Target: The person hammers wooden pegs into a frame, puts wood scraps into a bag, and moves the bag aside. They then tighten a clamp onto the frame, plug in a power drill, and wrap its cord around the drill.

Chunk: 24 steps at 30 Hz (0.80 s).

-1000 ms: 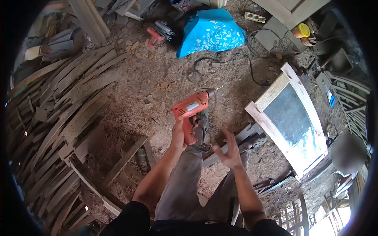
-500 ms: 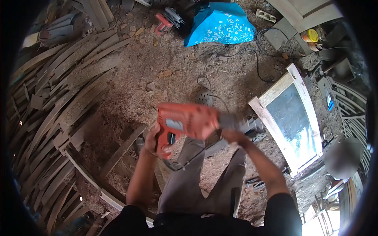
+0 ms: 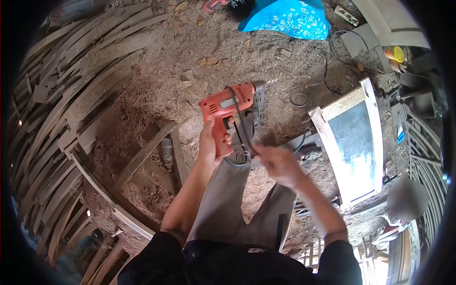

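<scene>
My left hand point(image 3: 209, 142) grips the handle of an orange electric drill point(image 3: 227, 105), whose bit points right and slightly up over the sawdust floor. A black cord point(image 3: 239, 137) loops down from the drill across its handle. My right hand point(image 3: 278, 164), blurred by motion, is closed on that cord just right of and below the drill. Both hands are above my grey trousers and one shoe beneath the drill.
Curved wooden slats point(image 3: 71, 95) are stacked along the left. A wood-framed panel point(image 3: 354, 137) lies at the right. A blue patterned bag point(image 3: 289, 19) and a power strip point(image 3: 346, 15) sit at the top. A yellow-lidded jar point(image 3: 395, 53) is top right. Another person point(image 3: 403, 202) is at lower right.
The drill has swung from pointing right near my right hand to a raised position in my left hand. My right hand left the chuck and dropped onto the cord.
</scene>
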### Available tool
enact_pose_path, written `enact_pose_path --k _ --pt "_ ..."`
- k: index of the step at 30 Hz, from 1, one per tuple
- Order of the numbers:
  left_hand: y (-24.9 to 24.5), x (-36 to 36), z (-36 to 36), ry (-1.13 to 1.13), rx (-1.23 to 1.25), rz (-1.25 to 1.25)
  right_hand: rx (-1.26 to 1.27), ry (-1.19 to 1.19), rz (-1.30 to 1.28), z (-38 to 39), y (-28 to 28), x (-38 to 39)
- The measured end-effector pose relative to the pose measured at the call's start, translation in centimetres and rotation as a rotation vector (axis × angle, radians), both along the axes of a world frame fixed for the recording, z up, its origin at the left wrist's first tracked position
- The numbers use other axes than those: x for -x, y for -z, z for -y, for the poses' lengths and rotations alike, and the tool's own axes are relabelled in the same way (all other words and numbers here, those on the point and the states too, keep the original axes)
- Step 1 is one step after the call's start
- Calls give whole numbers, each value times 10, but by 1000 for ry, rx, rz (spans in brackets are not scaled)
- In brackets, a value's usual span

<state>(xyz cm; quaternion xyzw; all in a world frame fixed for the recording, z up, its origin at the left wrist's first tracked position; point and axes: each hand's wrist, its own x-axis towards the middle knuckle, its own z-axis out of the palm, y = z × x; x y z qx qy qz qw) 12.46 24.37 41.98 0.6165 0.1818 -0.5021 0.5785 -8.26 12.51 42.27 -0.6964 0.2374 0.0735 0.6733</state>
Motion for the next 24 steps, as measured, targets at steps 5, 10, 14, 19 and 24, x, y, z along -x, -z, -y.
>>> enact_pose_path --k 5,10,14,19,24 --pt "-7 -34 -43 -116 383 -690 -154 56 52 -56 142 35" --pt "-66 -47 -19 469 88 -575 189 95 -105 104 138 -56" --pt "-53 -33 -22 787 -295 -173 303 -133 -93 145 34 -64" --pt "-28 -22 -16 302 -308 209 288 -26 -68 -3 14 -17" --pt "-40 -29 -20 -78 128 -352 163 -118 -117 -87 135 10"
